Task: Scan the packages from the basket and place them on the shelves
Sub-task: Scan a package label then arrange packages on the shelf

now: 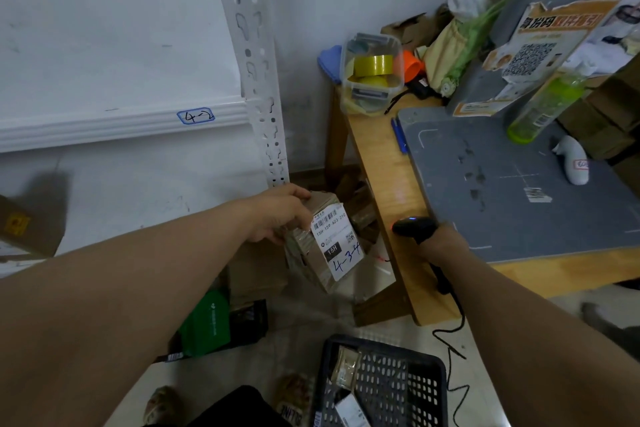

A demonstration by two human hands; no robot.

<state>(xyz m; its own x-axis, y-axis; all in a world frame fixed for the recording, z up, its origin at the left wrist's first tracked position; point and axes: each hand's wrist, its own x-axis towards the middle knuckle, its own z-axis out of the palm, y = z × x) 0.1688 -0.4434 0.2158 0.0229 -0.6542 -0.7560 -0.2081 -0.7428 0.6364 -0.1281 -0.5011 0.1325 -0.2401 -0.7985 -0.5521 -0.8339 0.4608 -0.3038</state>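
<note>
**Fig. Package held for scanning between shelf rack and table.**
At left, the white shelf rack [249, 45] carries a beam tag reading "4-2". The left hand [277, 213] grips a taped cardboard package [322, 246] from above, in the air beside the wooden table [381, 166]; its label, hand-marked "4-3-4", faces the camera. Below, a dark mesh basket [412, 378] on the floor holds two small packets. The right hand [440, 243] is curled round a black corded scanner [414, 227], its red-lit tip towards the package.
</note>
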